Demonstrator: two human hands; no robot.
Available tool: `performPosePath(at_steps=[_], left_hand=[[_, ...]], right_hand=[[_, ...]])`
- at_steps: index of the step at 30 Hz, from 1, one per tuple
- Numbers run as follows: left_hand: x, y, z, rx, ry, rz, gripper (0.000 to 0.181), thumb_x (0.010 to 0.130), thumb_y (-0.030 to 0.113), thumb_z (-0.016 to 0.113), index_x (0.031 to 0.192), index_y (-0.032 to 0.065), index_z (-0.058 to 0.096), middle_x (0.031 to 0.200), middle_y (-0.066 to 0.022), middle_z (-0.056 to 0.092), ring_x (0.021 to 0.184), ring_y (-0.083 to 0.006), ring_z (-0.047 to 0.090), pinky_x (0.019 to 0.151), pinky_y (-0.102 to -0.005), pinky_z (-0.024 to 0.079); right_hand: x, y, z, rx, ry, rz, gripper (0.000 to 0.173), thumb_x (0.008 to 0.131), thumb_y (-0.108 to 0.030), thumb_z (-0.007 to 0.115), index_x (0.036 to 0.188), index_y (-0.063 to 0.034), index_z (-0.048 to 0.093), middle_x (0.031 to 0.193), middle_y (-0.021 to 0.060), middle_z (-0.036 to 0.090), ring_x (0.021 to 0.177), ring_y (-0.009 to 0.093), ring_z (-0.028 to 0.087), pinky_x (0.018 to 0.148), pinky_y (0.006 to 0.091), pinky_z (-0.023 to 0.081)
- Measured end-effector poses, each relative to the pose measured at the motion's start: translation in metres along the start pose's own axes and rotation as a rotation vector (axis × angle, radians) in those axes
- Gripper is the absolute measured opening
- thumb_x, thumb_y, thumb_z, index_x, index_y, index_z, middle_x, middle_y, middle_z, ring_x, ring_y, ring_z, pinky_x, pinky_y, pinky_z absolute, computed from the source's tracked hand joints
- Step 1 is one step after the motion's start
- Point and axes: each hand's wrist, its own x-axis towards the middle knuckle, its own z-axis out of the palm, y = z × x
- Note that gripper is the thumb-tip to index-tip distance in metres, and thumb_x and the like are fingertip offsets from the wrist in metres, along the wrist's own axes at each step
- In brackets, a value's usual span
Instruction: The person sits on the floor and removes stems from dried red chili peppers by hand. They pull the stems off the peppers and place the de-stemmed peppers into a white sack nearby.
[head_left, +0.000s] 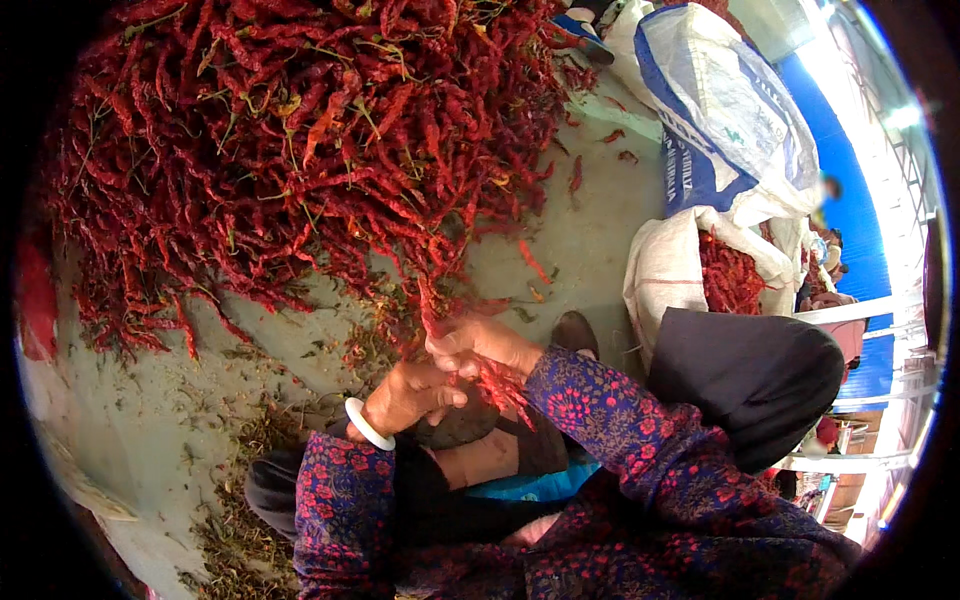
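A large heap of dried red chili peppers (322, 150), some with pale stems, fills the upper left of the head view. Just below its near edge, my right hand (480, 346) is closed around a bunch of dried red chilies (504, 390), whose ends stick out below the fingers. More chilies rise from the top of that hand towards the heap. My left hand (412, 397), with a white bangle (367, 425) at the wrist, is beside it, thumb and fingers apart. Whether it holds anything cannot be made out.
An open white woven sack (664, 262) of red chilies stands right of the heap, below a white and blue printed sack (735, 112). Stems and dry scraps (255, 495) litter the floor at lower left. My bent knee (742, 375) is beside the open sack. People are at far right.
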Motion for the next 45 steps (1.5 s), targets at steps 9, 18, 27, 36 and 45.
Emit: performPosePath(at_steps=[9, 18, 27, 36, 45], left_hand=[[-0.007, -0.021, 0.012, 0.406, -0.264, 0.058, 0.017, 0.082, 0.019, 0.054, 0.081, 0.0058, 0.064, 0.079, -0.0084, 0.063, 0.075, -0.0200, 0.061, 0.069, -0.0301, 0.046], [0.000, -0.051, 0.016, 0.701, -0.294, 0.013, 0.029, 0.075, 0.017, 0.063, 0.103, 0.0090, 0.060, 0.088, -0.0110, 0.063, 0.081, -0.0246, 0.061, 0.072, -0.0324, 0.047], [0.009, -0.047, 0.007, 0.593, -0.034, 0.031, 0.028, 0.077, 0.015, 0.062, 0.103, 0.0057, 0.059, 0.089, -0.0108, 0.063, 0.083, -0.0189, 0.060, 0.073, -0.0313, 0.047], [0.010, -0.041, 0.002, 0.278, 0.090, 0.036, 0.023, 0.079, 0.015, 0.060, 0.098, 0.0019, 0.060, 0.077, -0.0059, 0.061, 0.071, -0.0139, 0.058, 0.067, -0.0279, 0.046], [0.006, -0.020, -0.006, -0.169, 0.307, 0.012, 0.030, 0.087, 0.026, 0.051, 0.089, -0.0029, 0.058, 0.070, -0.0062, 0.057, 0.059, -0.0127, 0.052, 0.056, -0.0255, 0.042]], right_hand=[[-0.009, -0.015, -0.034, 0.566, 0.092, -0.022, 0.009, 0.070, -0.005, 0.056, 0.075, -0.0062, 0.048, 0.059, -0.0012, 0.045, 0.044, 0.006, 0.038, 0.036, 0.0192, 0.031], [-0.054, -0.072, -0.144, -0.686, 0.840, -0.211, 0.031, 0.061, -0.026, 0.072, 0.074, -0.0020, 0.057, 0.062, 0.0052, 0.055, 0.056, 0.016, 0.053, 0.056, 0.0296, 0.042], [0.008, -0.028, -0.174, -1.196, 1.107, -0.372, 0.035, 0.056, -0.020, 0.072, 0.076, 0.0038, 0.056, 0.064, 0.0125, 0.057, 0.060, 0.020, 0.056, 0.058, 0.0321, 0.045], [-0.030, -0.055, -0.152, -0.416, 0.738, -0.354, 0.017, 0.068, -0.011, 0.067, 0.078, 0.0009, 0.061, 0.070, 0.0073, 0.063, 0.059, 0.014, 0.058, 0.049, 0.0256, 0.044], [-0.054, -0.069, -0.072, -0.231, 0.391, -0.281, 0.032, 0.071, -0.013, 0.063, 0.096, 0.0046, 0.055, 0.074, 0.0106, 0.061, 0.056, 0.014, 0.058, 0.049, 0.0250, 0.050]])
